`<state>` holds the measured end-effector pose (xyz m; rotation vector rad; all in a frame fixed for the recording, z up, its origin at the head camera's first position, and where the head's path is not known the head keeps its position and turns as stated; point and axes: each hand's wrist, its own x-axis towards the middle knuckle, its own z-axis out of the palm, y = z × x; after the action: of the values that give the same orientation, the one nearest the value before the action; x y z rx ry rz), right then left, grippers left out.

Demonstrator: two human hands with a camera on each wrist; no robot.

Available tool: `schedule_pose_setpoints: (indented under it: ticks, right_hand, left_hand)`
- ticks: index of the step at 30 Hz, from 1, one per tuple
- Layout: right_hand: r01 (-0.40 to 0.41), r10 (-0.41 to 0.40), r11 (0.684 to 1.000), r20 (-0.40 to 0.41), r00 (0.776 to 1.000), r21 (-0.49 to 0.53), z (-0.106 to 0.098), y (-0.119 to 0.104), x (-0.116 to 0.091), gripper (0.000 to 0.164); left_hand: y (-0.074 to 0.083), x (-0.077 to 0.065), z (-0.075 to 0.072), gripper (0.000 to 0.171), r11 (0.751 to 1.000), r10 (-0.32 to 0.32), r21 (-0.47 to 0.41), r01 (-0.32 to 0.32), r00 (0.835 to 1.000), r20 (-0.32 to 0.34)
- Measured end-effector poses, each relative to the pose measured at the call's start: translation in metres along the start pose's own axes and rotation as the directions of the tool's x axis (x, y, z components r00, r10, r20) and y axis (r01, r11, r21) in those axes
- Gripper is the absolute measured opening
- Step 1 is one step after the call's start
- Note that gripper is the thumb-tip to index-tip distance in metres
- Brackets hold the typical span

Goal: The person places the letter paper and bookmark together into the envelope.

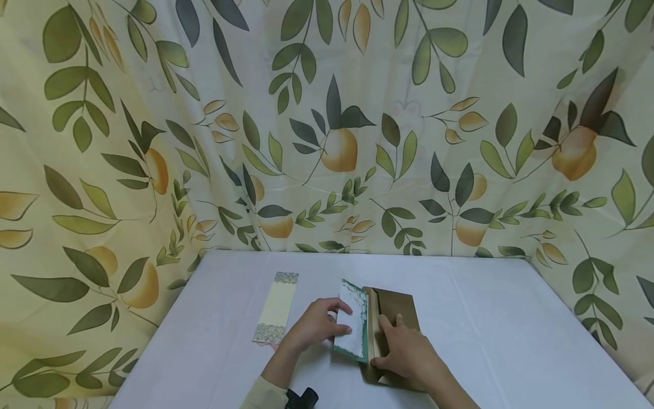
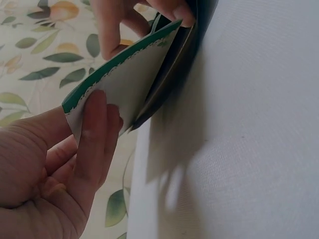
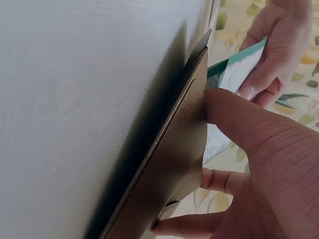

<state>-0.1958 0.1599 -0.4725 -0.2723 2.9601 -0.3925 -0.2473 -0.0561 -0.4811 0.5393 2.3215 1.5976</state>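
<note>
My left hand [image 1: 318, 325] pinches a white card [image 1: 352, 318] with a green border and leafy print, tilted up from the table. The card's right edge meets the open side of a brown envelope [image 1: 397, 304], which lies on the white table. My right hand [image 1: 406, 349] grips that envelope along its opening. In the right wrist view, the thumb presses the edge of the brown envelope [image 3: 174, 149] while the other fingers are at its lower edge. The left wrist view has the card [image 2: 134, 79] between thumb and fingers, its far corner right at the other hand's fingertips.
Left of the hands, a pale yellow bookmark-like strip [image 1: 277, 304] with patterned ends and a pink tassel lies flat on the white table [image 1: 490, 318]. A curtain [image 1: 327, 216] printed with fruit and leaves surrounds the table's back and sides.
</note>
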Motion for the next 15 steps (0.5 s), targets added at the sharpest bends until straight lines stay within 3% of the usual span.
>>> schedule_pose_setpoints:
  ticks: [8,15]
  right_hand:
    - [0.005,-0.006,1.0,0.011,1.0,0.009,0.001,-0.0034,-0.0018,0.088]
    - [0.01,-0.011,0.999,0.026,1.0,0.046,-0.001,-0.0037,-0.0024,0.087]
  left_hand:
    - [-0.0046,0.0016,0.0025,0.03,1.0,-0.009,-0.008,0.009,1.0,-0.011]
    - [-0.0064,0.0034,0.0059,0.033,0.998,-0.04,0.042,0.041,0.999,-0.021]
